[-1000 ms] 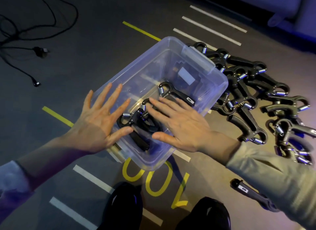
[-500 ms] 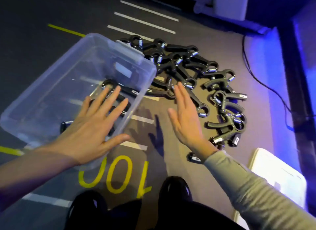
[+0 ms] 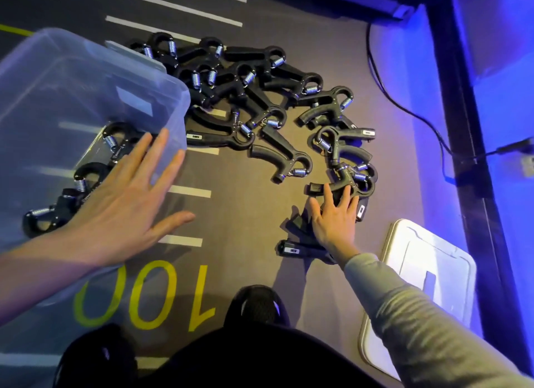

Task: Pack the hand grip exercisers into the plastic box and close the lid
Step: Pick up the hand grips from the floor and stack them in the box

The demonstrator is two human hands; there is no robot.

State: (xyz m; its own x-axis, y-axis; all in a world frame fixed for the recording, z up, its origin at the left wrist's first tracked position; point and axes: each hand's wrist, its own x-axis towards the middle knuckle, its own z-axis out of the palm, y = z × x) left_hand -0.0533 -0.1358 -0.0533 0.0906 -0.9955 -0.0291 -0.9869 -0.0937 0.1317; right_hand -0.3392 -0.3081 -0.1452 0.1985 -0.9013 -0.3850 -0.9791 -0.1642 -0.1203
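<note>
Right grip [image 3: 335,217] released, now reaching down onto exercisers [image 3: 344,185], left grip [image 3: 124,208] spread, box [image 3: 86,78] shifted left.

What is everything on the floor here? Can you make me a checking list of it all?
Surface: dark floor with white stripes and a yellow 100.
Job's things: clear plastic box at left, a few hand grip exercisers inside; a big pile of exercisers on the floor beside it; white lid lying off the box at right.
Clutter: nothing seen.
Hands: left hand open, fingers spread, over the box's near corner; right hand open, fingers reaching onto the nearest exerciser.
Cables: black cable along the right.
Surroundings: blue-lit wall at right; dark shoes below.
</note>
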